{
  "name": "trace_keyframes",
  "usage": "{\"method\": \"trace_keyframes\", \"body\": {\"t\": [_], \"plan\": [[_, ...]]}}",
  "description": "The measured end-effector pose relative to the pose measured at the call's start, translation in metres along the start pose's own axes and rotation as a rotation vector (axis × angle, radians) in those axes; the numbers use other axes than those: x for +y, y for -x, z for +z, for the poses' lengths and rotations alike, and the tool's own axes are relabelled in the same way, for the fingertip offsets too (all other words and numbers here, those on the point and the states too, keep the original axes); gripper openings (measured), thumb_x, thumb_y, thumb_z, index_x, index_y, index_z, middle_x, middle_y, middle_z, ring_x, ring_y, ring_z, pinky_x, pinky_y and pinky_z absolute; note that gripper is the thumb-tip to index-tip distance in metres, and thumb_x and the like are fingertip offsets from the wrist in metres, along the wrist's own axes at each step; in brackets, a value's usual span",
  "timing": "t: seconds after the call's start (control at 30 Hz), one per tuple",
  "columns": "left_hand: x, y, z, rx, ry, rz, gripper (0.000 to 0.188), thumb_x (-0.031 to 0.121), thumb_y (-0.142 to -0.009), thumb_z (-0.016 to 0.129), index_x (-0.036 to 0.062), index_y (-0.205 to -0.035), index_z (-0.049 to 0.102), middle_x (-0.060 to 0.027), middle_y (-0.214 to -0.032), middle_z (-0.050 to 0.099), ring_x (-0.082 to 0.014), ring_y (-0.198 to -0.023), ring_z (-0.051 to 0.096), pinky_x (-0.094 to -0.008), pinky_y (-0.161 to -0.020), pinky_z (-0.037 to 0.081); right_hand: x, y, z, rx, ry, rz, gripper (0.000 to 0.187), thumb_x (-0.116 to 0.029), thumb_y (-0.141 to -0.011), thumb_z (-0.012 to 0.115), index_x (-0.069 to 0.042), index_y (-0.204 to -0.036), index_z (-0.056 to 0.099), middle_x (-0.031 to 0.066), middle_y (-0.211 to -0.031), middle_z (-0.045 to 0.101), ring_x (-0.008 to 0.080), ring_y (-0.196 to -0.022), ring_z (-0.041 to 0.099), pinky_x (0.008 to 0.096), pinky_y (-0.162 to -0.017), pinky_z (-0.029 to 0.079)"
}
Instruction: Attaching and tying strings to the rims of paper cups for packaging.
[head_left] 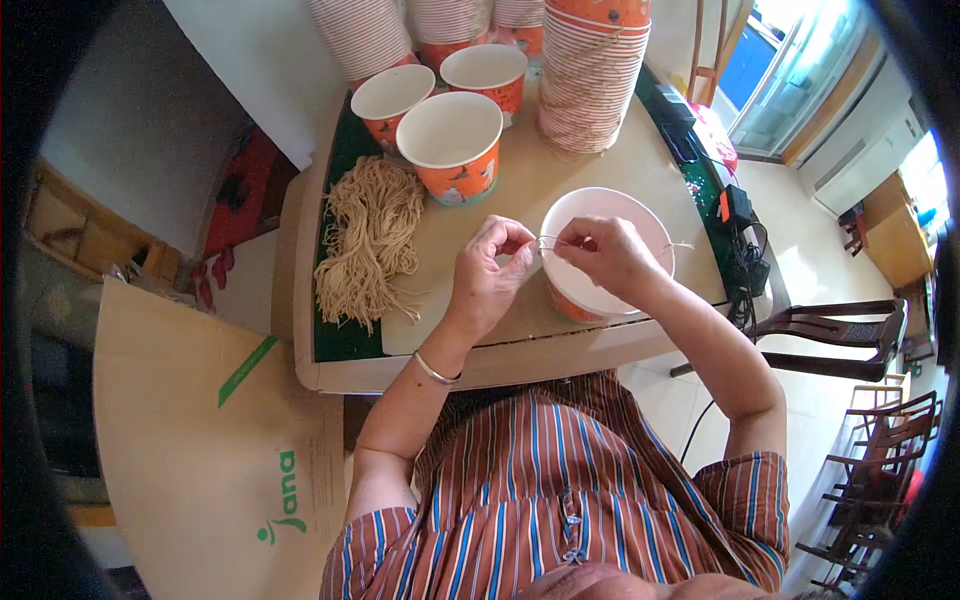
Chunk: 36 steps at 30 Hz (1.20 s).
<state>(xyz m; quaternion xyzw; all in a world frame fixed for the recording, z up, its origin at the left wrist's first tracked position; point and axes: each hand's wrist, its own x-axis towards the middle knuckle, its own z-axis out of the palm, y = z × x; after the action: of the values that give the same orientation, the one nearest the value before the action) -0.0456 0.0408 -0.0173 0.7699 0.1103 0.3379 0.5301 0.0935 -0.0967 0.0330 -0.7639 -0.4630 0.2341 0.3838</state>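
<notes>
Left hand [487, 272] and right hand [612, 260], grips pinched on pale string [546, 243], work at a paper bucket [590, 287] near the bench's [460, 378] front edge, apparently tying; tightening would call for even tension.

PLACE: you are apparently working in a home | far right of your fingers [510, 228]: a dark wooden chair [888, 340] is standing on pale tiled floor [805, 255], more chairs [880, 480] are crowding behind | beyond, rightward: a glass door [800, 90] is letting daylight in | far left: red footwear [221, 268] is lying about
</notes>
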Motion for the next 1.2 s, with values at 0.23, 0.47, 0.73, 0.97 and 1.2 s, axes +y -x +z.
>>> {"method": "trace_keyframes", "body": {"t": [0.23, 0.47, 0.73, 0.97, 1.2], "plan": [[-0.004, 0.001, 0.002, -0.018, 0.001, -0.014, 0.005, 0.003, -0.090, 0.066, 0.0001, -0.092, 0.062, -0.0051, -0.090, 0.058, -0.0135, -0.082, 0.058, -0.0283, -0.079, 0.050, 0.012, -0.005, 0.001, 0.013, -0.092, -0.009, 0.019, -0.017, -0.090, 0.067, 0.001, -0.095, 0.065, 0.0116, -0.076, 0.068, 0.0201, -0.065, 0.066, 0.0339, -0.062, 0.053], [-0.003, 0.000, 0.001, -0.051, -0.004, 0.008, 0.008, 0.002, -0.088, 0.068, 0.0005, -0.093, 0.062, -0.0060, -0.091, 0.059, -0.0148, -0.083, 0.060, -0.0291, -0.078, 0.050, -0.008, -0.004, 0.003, -0.013, -0.302, 0.186, 0.014, -0.015, -0.096, 0.063, -0.002, -0.097, 0.061, 0.0012, -0.068, 0.056, 0.0060, -0.054, 0.049, 0.0235, -0.047, 0.037], [0.002, -0.002, -0.004, -0.047, -0.138, 0.179, 0.012, 0.002, -0.085, 0.071, 0.0030, -0.094, 0.064, -0.0074, -0.093, 0.058, -0.0198, -0.087, 0.060, -0.0316, -0.078, 0.050, -0.004, -0.011, 0.007, -0.034, -0.329, 0.088, 0.012, -0.014, -0.094, 0.065, -0.002, -0.095, 0.065, -0.0020, -0.070, 0.056, 0.0043, -0.055, 0.049, 0.0213, -0.047, 0.037], [-0.001, -0.004, -0.003, -0.023, -0.159, 0.201, 0.014, 0.001, -0.083, 0.072, 0.0035, -0.093, 0.063, -0.0078, -0.092, 0.056, -0.0210, -0.086, 0.060, -0.0333, -0.076, 0.050, -0.002, -0.013, 0.008, -0.080, -0.389, 0.175, 0.011, -0.013, -0.094, 0.066, -0.003, -0.097, 0.067, -0.0026, -0.069, 0.056, 0.0035, -0.054, 0.047, 0.0203, -0.047, 0.035], [0.002, -0.005, -0.003, -0.036, -0.158, 0.181, 0.013, 0.002, -0.084, 0.072, 0.0024, -0.092, 0.061, -0.0072, -0.092, 0.057, -0.0197, -0.085, 0.060, -0.0326, -0.076, 0.050, 0.002, -0.011, 0.000, -0.160, -0.564, 0.252, 0.014, -0.012, -0.093, 0.068, -0.001, -0.101, 0.070, -0.0029, -0.071, 0.058, 0.0034, -0.055, 0.047, 0.0191, -0.047, 0.034]]}}
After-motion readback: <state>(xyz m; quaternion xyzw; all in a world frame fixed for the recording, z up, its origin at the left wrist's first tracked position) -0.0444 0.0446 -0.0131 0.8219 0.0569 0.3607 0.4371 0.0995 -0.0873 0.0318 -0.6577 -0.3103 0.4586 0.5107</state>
